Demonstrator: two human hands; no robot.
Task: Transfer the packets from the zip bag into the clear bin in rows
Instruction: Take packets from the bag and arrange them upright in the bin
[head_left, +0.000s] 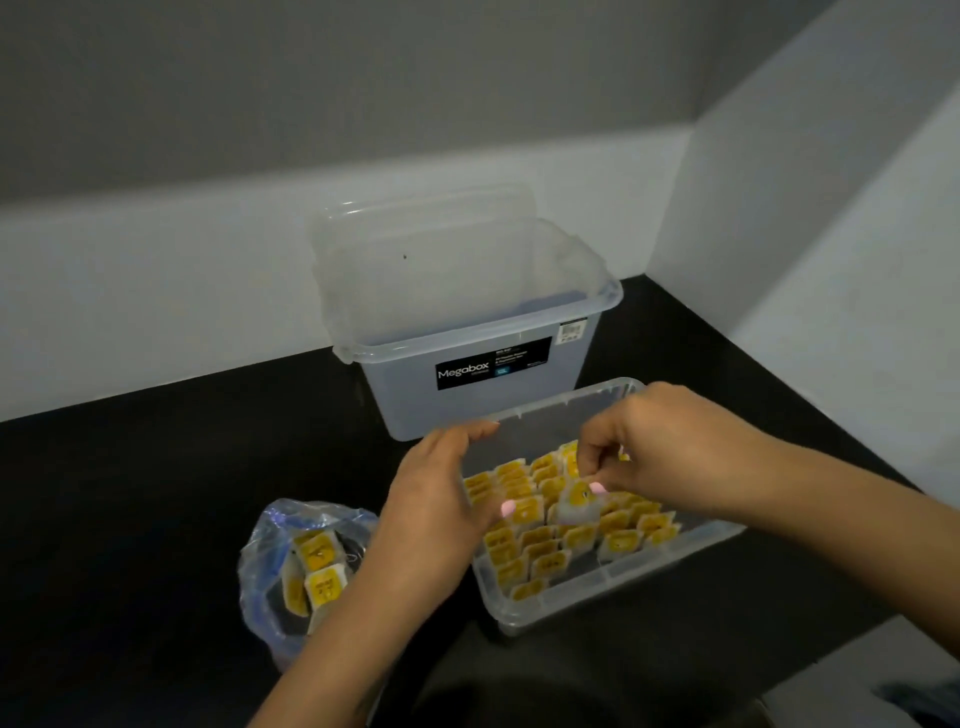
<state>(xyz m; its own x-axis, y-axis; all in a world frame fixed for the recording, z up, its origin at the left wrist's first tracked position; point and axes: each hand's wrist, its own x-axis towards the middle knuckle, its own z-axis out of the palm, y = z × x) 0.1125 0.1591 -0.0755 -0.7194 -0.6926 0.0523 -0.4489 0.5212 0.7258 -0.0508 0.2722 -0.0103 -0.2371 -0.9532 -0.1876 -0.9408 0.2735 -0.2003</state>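
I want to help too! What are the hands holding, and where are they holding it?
The right hand pinches one yellow packet by its top edge, over the clear bin. The left hand holds nothing.

- Dim, even indoor light; the grey wall (363, 78) far off is murky, and the lighter band below it is only a little brighter.
- The black floor (156, 493) swallows detail and shows no distinct shadows.
- The whole picture is soft, and the print on the yellow packets (540, 540) cannot be read.
- Wide-angle bending curves the wall lines towards the left and right edges.
- Faint sheen on the zip bag (275, 525), near left.
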